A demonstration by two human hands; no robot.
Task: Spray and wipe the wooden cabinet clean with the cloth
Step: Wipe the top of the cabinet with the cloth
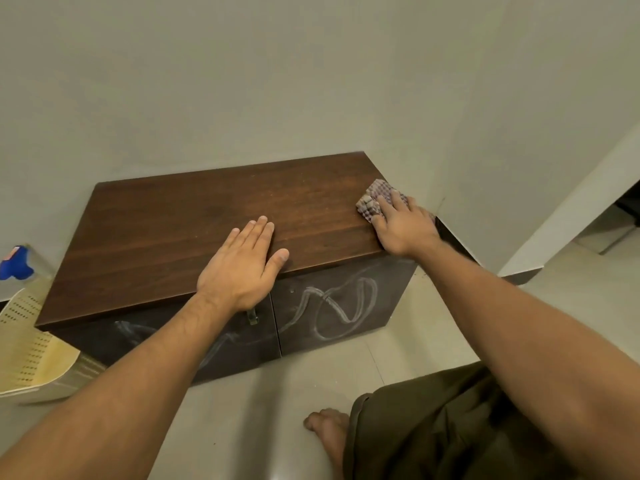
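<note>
Head view: we see the right hand (405,226) pressing the checked cloth (372,199) flat-fingered at 2 o'clock on the wooden cabinet (194,216) top. The left hand (242,265) lies flat at centre front, grasping nothing. We judge the top nearly wiped. The white scribbles (332,303) on the doors are left.

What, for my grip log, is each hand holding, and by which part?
Nothing is gripped. The right hand presses the cloth by its near half onto the cabinet; the left hand rests flat there.

No readable text anywhere — only chalk-like scribbles on the cabinet doors (332,306).
</note>
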